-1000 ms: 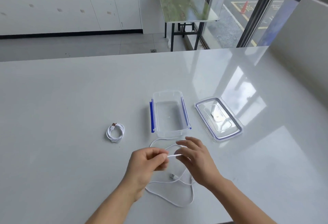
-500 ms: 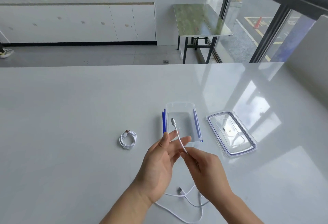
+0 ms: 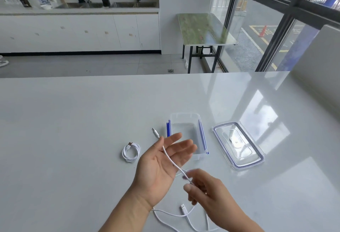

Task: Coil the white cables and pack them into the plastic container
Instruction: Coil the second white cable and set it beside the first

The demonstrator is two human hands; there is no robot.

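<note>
The left hand (image 3: 160,167) is lying palm-up, fingers straight, just before the plastic container (image 3: 184,114); the right hand (image 3: 208,193), nearer, is pinching the white cable (image 3: 171,160) crossing that palm.

Left hand (image 3: 161,160) opens out flat, palm up, and the white cable (image 3: 173,162) now drapes across it. Right hand (image 3: 207,193) slides back, pinching farther down.

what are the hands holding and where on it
The loose white cable: right hand pinches it partway behind its small plug; that end lies across the open left hand.
</note>
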